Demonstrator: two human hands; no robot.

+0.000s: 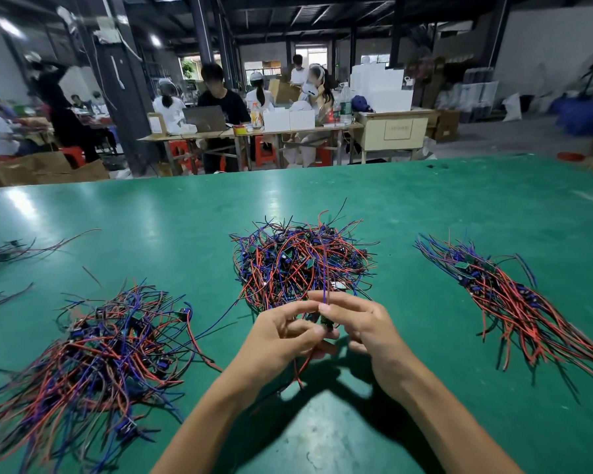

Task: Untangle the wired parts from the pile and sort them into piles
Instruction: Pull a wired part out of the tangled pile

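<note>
A tangled pile (302,261) of red, blue and black wired parts with small green boards lies mid-table. Just in front of it my left hand (283,335) and my right hand (360,325) meet above the green table (408,213). Both hold one wired part (326,325): my right hand pinches its thin wires, which run up toward the pile, and my left hand's fingers curl round its small dark body. Red wires of the part hang down below my hands. A sorted pile (514,295) lies at the right, its wires combed one way. A larger loose pile (96,354) lies at the left.
More wire bundles (4,254) lie at the table's far left edge. Beyond the table, several people sit at work tables (254,131) with boxes, bottles and red stools. Cardboard boxes (42,169) stand on the floor at the left.
</note>
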